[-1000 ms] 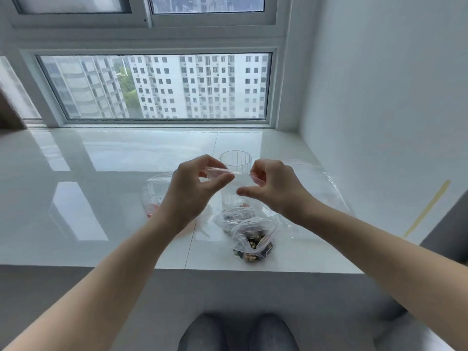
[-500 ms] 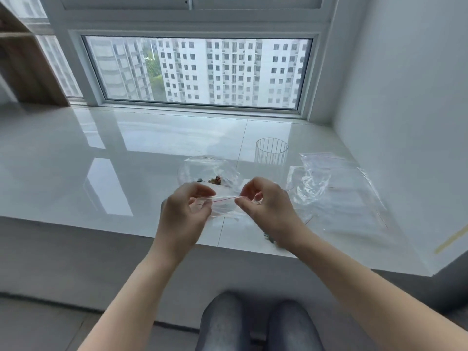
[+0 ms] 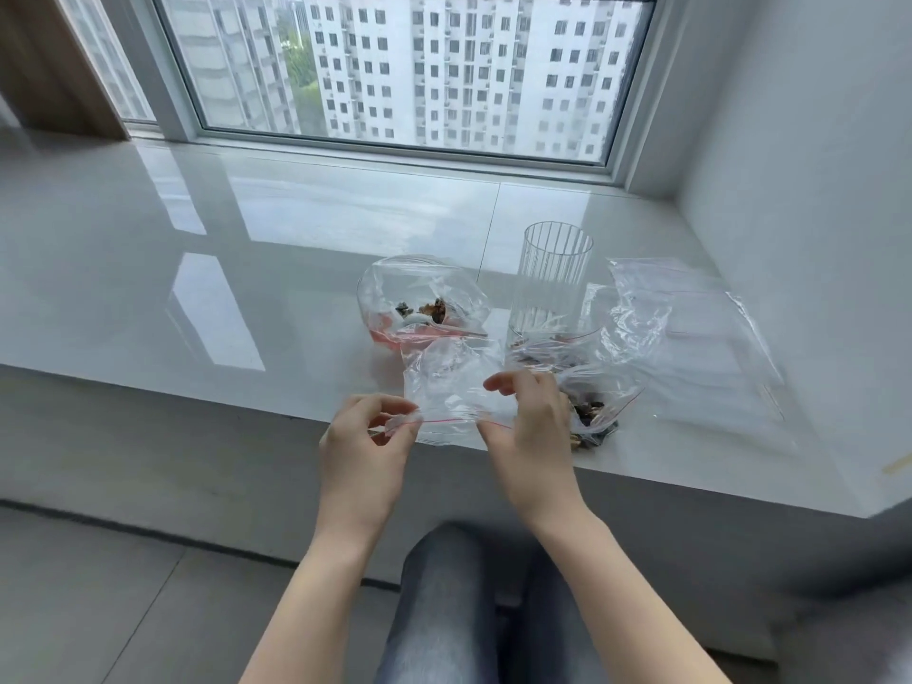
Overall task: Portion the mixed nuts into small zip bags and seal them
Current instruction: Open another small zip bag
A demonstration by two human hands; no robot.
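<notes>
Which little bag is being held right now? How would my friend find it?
Start at the ribbed clear cup on the white ledge. Nearer the edge, both hands pinch one small zip bag by its red-lined strip. Unlike its neighbours, it holds no nuts.

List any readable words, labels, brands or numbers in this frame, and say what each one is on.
None can be read.
The small clear zip bag, pinched by the left hand and right hand: a red seal line only, no print.
The ribbed clear glass: unmarked.
The clear bags of mixed nuts: no label visible.
</notes>
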